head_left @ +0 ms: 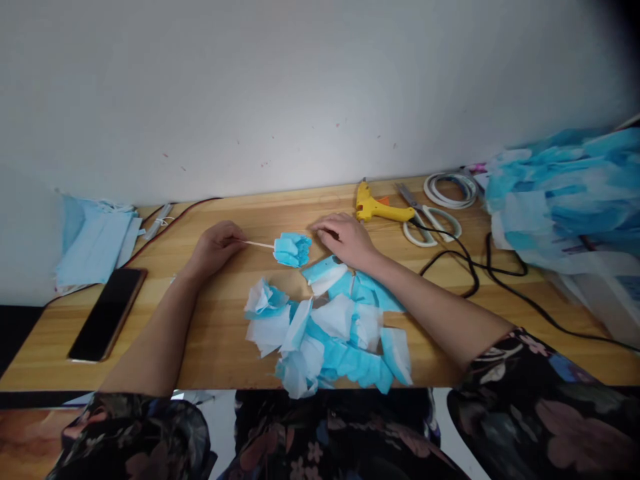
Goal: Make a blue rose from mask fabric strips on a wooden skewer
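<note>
My left hand (220,245) is closed in a pinch on the end of a thin pale stick (259,245). At the stick's other end is a blue flower (291,250) of folded, layered mask fabric, lying sideways just above the table. Close to the flower's right side, my right hand (345,237) rests with loosely bent fingers, thumb and fingers apart, and nothing visible in it. Below both hands, a loose heap of cut blue and white fabric pieces (335,340) spreads toward the table's front edge. Some pieces lie under my right wrist.
Behind my right hand lie a yellow glue gun (383,208), white-handled scissors (430,225) and a tape roll (451,190). A black cable (530,303) loops rightward. More blue fabric (565,200) is piled far right. Face masks (95,240) and a phone (107,313) lie left.
</note>
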`<state>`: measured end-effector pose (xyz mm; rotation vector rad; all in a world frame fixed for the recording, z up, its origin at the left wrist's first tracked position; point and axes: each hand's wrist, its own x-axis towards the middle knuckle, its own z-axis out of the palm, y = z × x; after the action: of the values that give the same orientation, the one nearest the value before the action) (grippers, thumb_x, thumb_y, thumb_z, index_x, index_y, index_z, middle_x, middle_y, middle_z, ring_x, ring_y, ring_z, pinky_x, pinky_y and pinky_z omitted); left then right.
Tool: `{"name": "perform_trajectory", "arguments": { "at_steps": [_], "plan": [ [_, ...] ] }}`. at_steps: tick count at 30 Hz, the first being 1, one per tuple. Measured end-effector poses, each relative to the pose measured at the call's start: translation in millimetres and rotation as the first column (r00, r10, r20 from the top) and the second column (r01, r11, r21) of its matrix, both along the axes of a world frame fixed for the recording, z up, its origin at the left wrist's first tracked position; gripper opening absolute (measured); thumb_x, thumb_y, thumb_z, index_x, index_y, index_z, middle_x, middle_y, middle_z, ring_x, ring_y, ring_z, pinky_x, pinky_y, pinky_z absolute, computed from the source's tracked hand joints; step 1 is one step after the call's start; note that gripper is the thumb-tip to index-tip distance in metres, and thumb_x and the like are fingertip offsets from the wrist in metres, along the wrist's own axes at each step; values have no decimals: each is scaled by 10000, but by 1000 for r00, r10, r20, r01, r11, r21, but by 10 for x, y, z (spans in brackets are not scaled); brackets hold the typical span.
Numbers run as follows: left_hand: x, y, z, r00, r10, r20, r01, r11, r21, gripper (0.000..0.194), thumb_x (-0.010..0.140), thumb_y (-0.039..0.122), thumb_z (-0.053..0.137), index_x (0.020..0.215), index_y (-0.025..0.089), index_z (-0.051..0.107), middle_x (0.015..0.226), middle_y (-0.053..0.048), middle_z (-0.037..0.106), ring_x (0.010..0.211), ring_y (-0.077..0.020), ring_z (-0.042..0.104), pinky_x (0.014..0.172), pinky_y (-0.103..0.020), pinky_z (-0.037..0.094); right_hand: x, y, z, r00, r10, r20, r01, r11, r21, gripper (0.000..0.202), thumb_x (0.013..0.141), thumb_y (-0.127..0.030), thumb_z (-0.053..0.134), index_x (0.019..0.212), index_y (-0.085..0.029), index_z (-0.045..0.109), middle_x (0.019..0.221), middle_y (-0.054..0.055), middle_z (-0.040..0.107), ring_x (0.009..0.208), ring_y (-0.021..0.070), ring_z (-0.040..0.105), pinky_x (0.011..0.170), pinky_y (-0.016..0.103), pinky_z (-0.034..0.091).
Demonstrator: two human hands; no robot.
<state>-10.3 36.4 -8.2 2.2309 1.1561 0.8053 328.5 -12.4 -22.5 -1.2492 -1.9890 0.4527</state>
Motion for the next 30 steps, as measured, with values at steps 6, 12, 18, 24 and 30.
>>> {"name": "perform_trajectory", "arguments": {
  "at_steps": [6,12,18,24,30],
  "plan": [
    [14,-39,11,996,-33,78,23,991,130,114,839,253,686,741,200,660,804,-25,650,777,-176,612,741,-317,495,11,-32,27,991,96,-91,-95,995,20,259,959,-204,556,1091,-234,778,1045,60,808,995,238,720,905,404,528],
    [43,-29,15,999,-21,34,11,966,259,125,836,203,645,711,203,633,791,-30,647,781,-179,623,730,-316,496,9,-39,29,981,138,-138,-131,990,58,248,972,-222,555,1083,-228,776,1050,71,809,997,237,724,906,410,539],
    [20,21,-28,997,-58,50,41,960,278,115,818,154,631,711,195,633,794,-25,647,787,-176,621,741,-316,489,15,-26,2,980,129,-150,-123,991,51,245,974,-246,551,1041,-244,786,1024,62,814,969,234,729,900,421,548],
    [21,15,-32,994,-33,104,12,981,196,89,819,181,649,731,190,643,801,-21,648,794,-173,612,759,-316,484,12,-33,15,980,110,-167,-106,994,37,242,967,-269,559,1027,-253,793,1034,57,819,992,237,739,913,424,556],
    [42,3,-28,971,29,237,-55,993,102,151,824,283,696,726,185,635,769,-12,640,733,-154,587,713,-294,463,11,-51,73,981,86,-174,-78,996,53,265,981,-305,546,1013,-230,798,1039,74,820,1015,244,745,942,433,558]
  ]
}}
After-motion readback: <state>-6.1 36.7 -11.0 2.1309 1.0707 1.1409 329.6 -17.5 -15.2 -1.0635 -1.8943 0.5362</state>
